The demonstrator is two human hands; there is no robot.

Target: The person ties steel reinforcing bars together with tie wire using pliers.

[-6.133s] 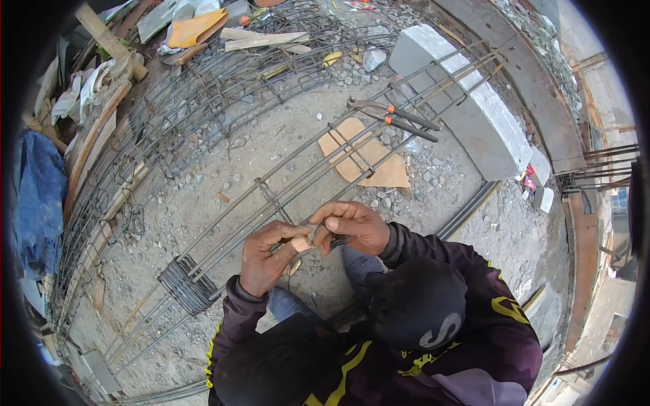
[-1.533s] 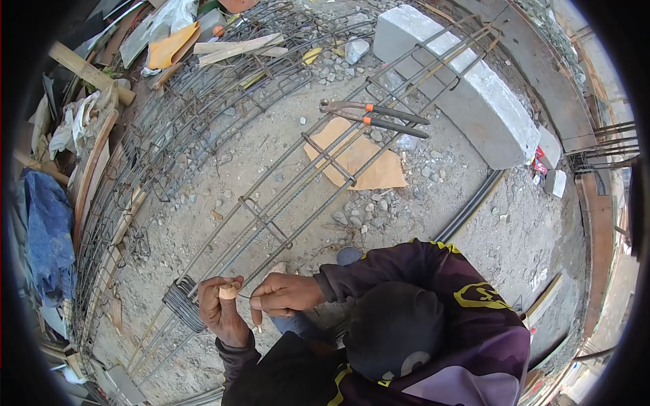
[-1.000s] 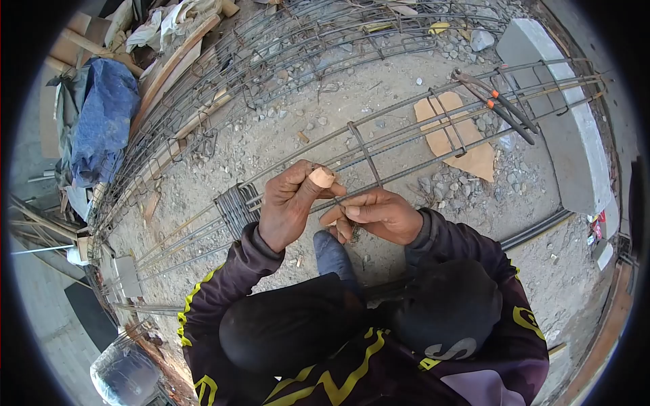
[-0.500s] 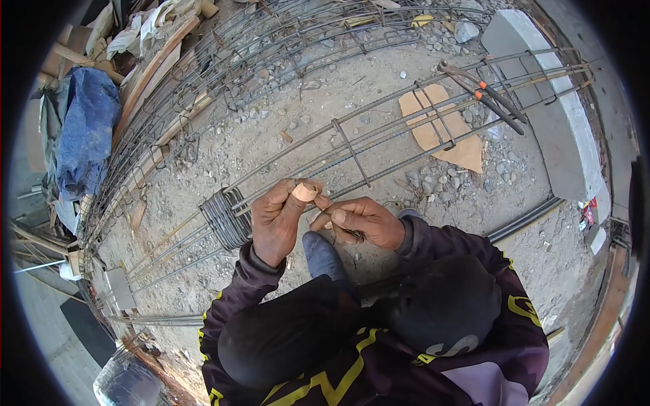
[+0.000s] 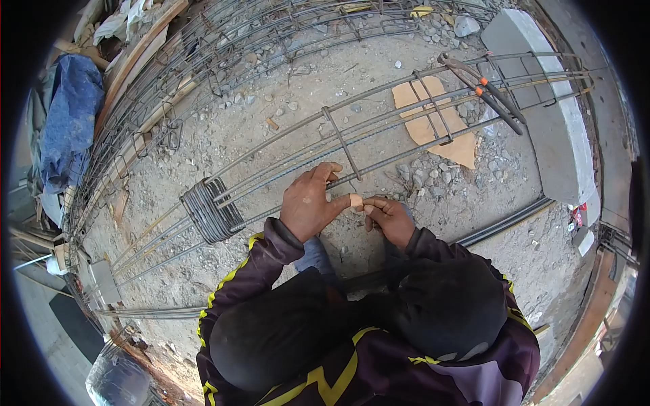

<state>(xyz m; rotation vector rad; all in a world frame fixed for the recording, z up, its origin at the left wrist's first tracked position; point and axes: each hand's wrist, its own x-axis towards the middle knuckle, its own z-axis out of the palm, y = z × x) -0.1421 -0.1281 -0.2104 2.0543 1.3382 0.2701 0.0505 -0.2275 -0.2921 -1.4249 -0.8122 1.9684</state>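
My left hand [image 5: 308,201] is beside the long rebars [image 5: 271,211], its fingers curled near the lower bar and its thumb stretched out, apart from them. A tan wrap [image 5: 355,201] is around the thumb's end. Touching or nearly touching that wrap are the pinched fingertips of my right hand [image 5: 393,220]; what they hold is too small to make out. A stirrup [image 5: 342,141] crosses the bars just above the hands. Left of them, a bundle of bent stirrups [image 5: 212,211] sits around the bars.
Orange-and-black handled pliers [image 5: 484,91] lie across the bars at upper right, near a concrete block [image 5: 542,108]. Torn cardboard [image 5: 433,122] is under the bars. A rebar cage [image 5: 271,40] runs along the back. A blue cloth [image 5: 71,118] is at far left.
My left hand has turned and spread from its pinch, its thumb now pointing right. My right hand has moved slightly right with fingertips at the wrapped thumb. The view has shifted a little.
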